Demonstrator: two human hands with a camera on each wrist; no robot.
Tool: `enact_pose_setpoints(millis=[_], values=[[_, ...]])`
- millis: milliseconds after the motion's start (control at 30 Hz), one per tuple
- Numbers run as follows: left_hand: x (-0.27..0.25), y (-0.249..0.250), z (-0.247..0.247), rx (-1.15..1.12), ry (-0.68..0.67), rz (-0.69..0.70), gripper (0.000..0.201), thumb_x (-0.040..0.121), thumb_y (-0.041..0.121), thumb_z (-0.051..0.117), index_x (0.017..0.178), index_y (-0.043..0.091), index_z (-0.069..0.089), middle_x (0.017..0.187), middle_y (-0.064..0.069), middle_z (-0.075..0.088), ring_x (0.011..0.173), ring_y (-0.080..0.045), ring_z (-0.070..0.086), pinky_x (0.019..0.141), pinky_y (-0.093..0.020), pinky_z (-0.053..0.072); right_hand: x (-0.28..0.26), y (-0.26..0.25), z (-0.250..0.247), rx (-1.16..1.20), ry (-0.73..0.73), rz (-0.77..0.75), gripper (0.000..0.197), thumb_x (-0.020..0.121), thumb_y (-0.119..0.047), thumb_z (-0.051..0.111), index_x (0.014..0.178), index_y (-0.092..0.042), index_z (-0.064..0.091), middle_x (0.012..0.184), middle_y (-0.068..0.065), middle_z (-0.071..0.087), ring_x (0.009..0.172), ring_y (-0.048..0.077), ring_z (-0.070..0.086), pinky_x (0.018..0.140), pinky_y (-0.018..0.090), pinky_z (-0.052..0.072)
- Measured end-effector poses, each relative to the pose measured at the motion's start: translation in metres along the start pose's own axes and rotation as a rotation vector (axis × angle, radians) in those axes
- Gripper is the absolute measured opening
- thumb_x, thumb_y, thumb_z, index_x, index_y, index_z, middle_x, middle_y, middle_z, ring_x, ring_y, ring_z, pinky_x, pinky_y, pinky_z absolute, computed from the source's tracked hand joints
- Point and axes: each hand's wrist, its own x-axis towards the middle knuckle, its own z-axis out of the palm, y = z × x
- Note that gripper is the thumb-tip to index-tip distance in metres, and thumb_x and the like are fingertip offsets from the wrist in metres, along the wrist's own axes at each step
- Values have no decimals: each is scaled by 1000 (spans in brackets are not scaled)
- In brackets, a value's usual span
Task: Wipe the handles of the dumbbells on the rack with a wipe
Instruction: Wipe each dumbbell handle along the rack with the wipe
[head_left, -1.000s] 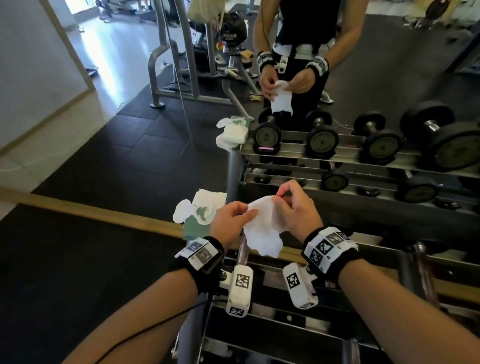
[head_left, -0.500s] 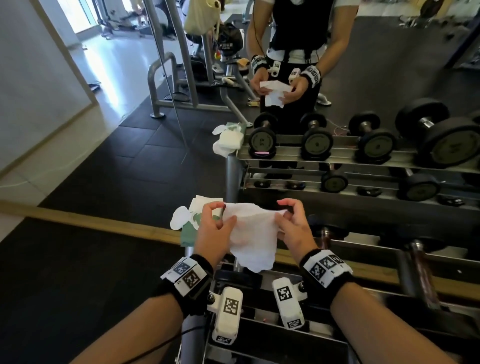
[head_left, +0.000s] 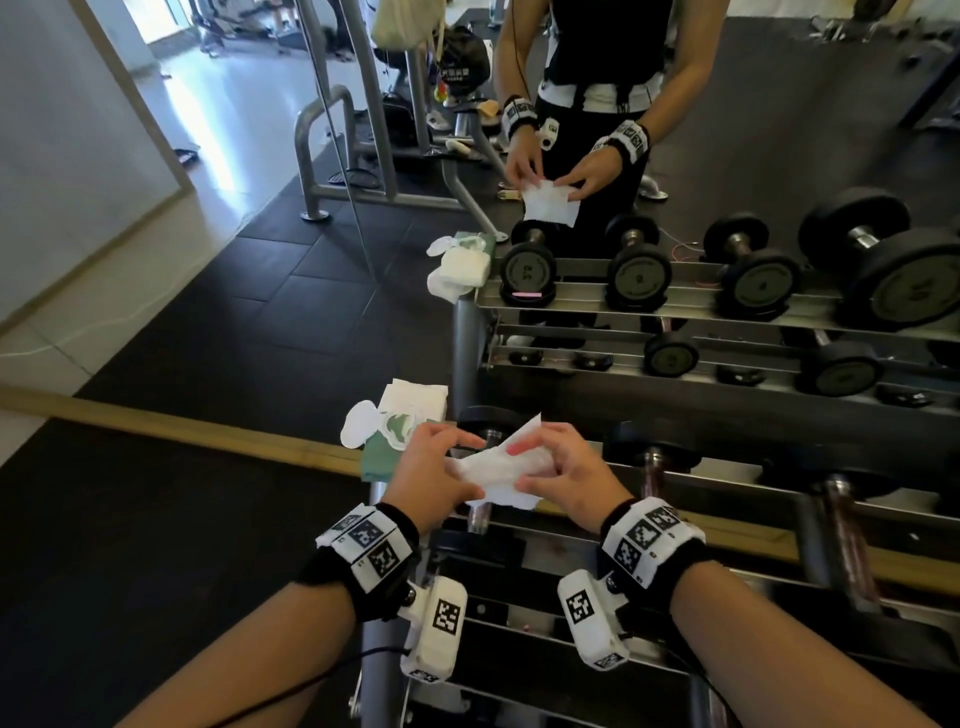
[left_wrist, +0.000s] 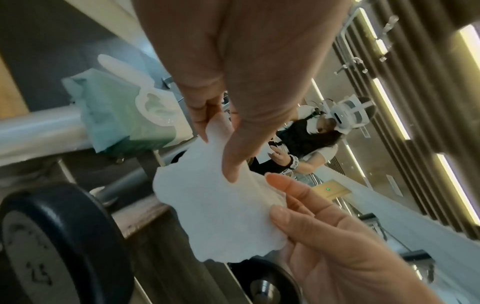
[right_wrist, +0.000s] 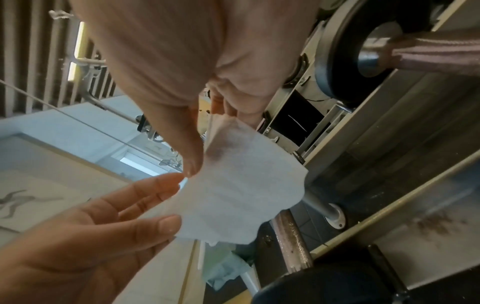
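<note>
Head view: wipe (head_left: 501, 467) between both hands' fingers (head_left: 457, 491)

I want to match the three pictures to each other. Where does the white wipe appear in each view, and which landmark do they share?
Head: the wipe sits low in the centre, pinched between the left hand and right hand.
Left wrist: the wipe is in the middle, below the fingers.
Right wrist: the wipe is in the middle, slightly right.
Shared landmark: the green wipes pack.
</note>
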Motion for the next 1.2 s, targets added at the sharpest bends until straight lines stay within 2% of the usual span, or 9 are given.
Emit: enact_pose_setpoints(millis=[100, 233, 400, 567, 633, 733, 1000, 1100, 1200], values=[[3, 3, -1, 69, 10, 14, 39, 69, 7, 86, 92, 31, 66, 115, 8, 45, 95, -1, 48, 76, 0, 39, 5, -3, -1, -98, -89, 36, 47, 77, -5, 80, 115, -28, 65, 134, -9, 38, 123, 12, 44, 103, 22, 39], [6, 9, -3, 95, 35, -12, 26, 73, 4, 81, 88, 22, 71, 113, 2, 50, 100, -13, 50, 87, -18, 45, 11, -1, 4, -240, -97, 42, 46, 82, -2, 75, 121, -22, 62, 132, -11, 36, 122, 12, 44, 103, 24, 42], [11, 7, -17, 189, 53, 1, 7, 82, 27, 77, 88, 23, 77, 103, 6, 63, 94, -9, 55, 77, -18, 38, 19, -3, 0, -320, 76, -65, 14, 89, -12, 70, 92, -25, 70, 108, -11, 50, 93, 0, 50, 85, 13, 43], [7, -13, -28, -36, 90, 16, 7, 85, 30, 74, 87, 24, 77, 118, 11, 63, 112, -7, 55, 100, -29, 42, 14, -5, -5, -280, 141, -109, 14, 86, -15, 72, 79, -25, 66, 115, -9, 54, 108, 6, 46, 89, 12, 34], [3, -17, -25, -193, 55, -14, 6, 90, 27, 70, 86, 24, 73, 112, 6, 68, 105, -17, 63, 96, -35, 51, 10, -6, -3, -73, 121, -80, 18, 88, -10, 67, 78, -23, 60, 118, -9, 60, 108, 7, 54, 91, 18, 44], [2, -19, -16, -246, 93, -30, 12, 95, 25, 63, 84, 22, 65, 87, -12, 68, 84, -36, 65, 78, -45, 56, 11, -6, 9, 99, 104, 20, 17, 95, -14, 59, 84, -26, 55, 97, -5, 63, 89, 16, 60, 67, 24, 51], [4, -19, 5, -157, 363, -17, 16, 90, 26, 69, 81, 35, 59, 77, 12, 64, 74, 0, 60, 63, -6, 44, 18, -3, 46, -12, 368, 128, 17, 93, -21, 65, 85, -30, 53, 82, -5, 60, 78, 11, 58, 62, 21, 44], [2, -15, 10, -174, 339, 17, 5, 91, 27, 68, 93, 30, 65, 81, 10, 66, 76, -1, 61, 66, -8, 47, 18, -7, 53, 29, 426, 158, 10, 93, -22, 66, 88, -25, 58, 88, 0, 63, 85, 17, 61, 71, 29, 53], [-1, -10, 14, -195, 293, 49, 21, 94, 27, 64, 114, 32, 60, 85, 9, 66, 76, -3, 63, 67, -13, 51, 18, -11, 57, 107, 477, 207, 6, 94, -21, 65, 93, -19, 60, 94, 4, 64, 90, 22, 63, 79, 40, 59]])
